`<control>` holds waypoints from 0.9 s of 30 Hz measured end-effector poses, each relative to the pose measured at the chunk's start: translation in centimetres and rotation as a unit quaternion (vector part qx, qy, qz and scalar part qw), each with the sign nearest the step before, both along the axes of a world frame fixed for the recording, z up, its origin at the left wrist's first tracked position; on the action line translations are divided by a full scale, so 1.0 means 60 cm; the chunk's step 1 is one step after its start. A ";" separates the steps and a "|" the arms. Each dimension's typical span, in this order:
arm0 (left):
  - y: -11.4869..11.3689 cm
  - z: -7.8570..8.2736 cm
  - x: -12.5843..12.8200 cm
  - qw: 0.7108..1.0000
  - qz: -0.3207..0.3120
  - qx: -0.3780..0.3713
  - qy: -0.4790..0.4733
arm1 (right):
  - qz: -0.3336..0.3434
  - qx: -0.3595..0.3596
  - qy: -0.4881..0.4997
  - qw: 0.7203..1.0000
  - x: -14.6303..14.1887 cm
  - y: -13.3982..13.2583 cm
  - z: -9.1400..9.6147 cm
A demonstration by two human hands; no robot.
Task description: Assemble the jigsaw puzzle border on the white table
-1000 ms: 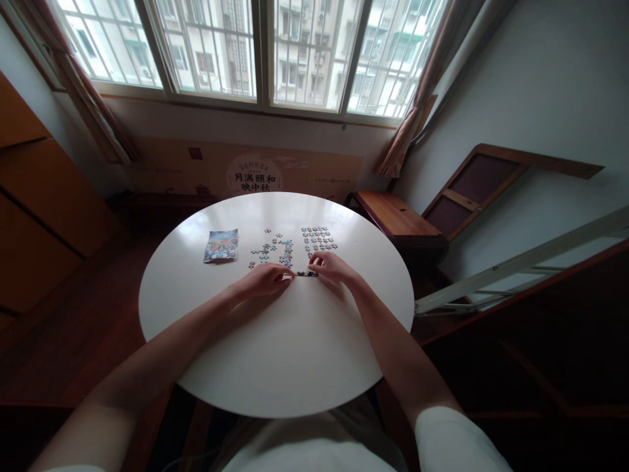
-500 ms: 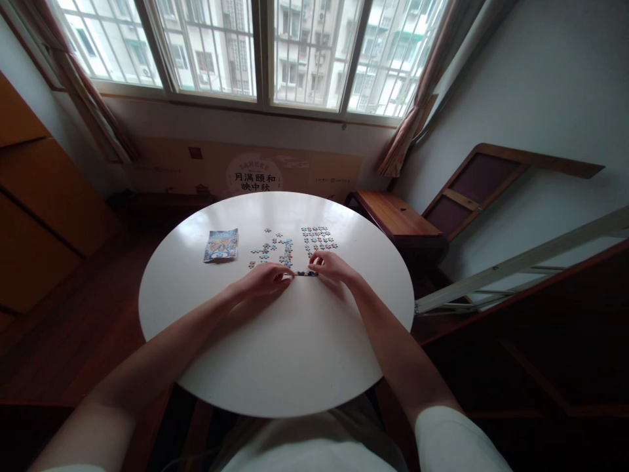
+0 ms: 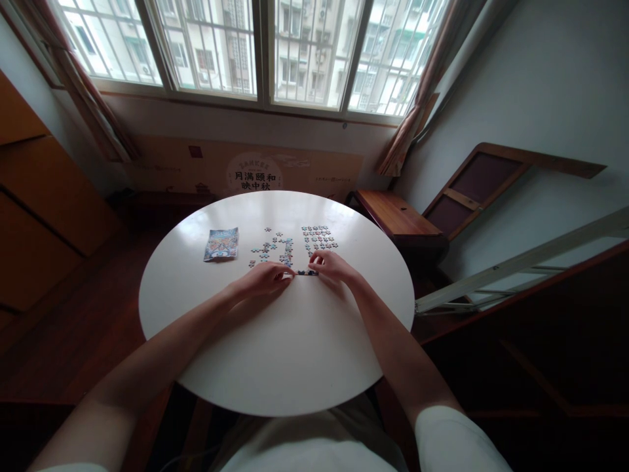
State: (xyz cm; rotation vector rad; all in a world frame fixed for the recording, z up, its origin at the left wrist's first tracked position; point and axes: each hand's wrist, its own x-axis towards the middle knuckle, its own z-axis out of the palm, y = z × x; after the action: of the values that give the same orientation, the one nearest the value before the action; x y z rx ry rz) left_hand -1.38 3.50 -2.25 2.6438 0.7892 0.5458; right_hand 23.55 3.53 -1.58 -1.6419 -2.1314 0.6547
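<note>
Jigsaw strip [image 3: 304,273], a short, narrow band with dark patches, lies flat just above the centre-bottom of the frame, between the two hands on the round white table [image 3: 275,354]. The left hand [image 3: 268,278] comes in from the lower left, fingers drawn together and pointing right, with the fingertips at the strip's left end; whether they grip it or merely press on it, I cannot tell. The right hand [image 3: 331,264] reaches in from the lower right with thumb and forefinger curled to a narrow gap, just above the strip's right end (anything between those tips is too small to make out). Above the left hand, loose puzzle pieces [image 3: 266,248] are scattered near the middle of the frame, and a denser column of pieces [image 3: 289,249] runs down just right of them. Further right, above the right hand, the rows of pieces [image 3: 317,229] stand in a fairly regular block. Left of all these lies an illustrated packet [image 3: 221,244], mostly blue and orange. A barred window [image 3: 304,59] fills the top of the frame, and a wooden bench [image 3: 398,213] stands right of centre, beyond the table's edge.
</note>
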 end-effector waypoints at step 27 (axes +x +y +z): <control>0.002 -0.003 0.000 1.000 0.001 -0.004 -0.001 | 0.004 -0.003 0.004 1.000 0.001 0.001 -0.003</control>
State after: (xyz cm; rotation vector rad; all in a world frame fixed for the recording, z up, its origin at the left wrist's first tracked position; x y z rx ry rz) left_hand -1.38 3.61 -2.43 2.6358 0.7907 0.5439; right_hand 23.60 3.57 -1.74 -1.6311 -2.1330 0.6702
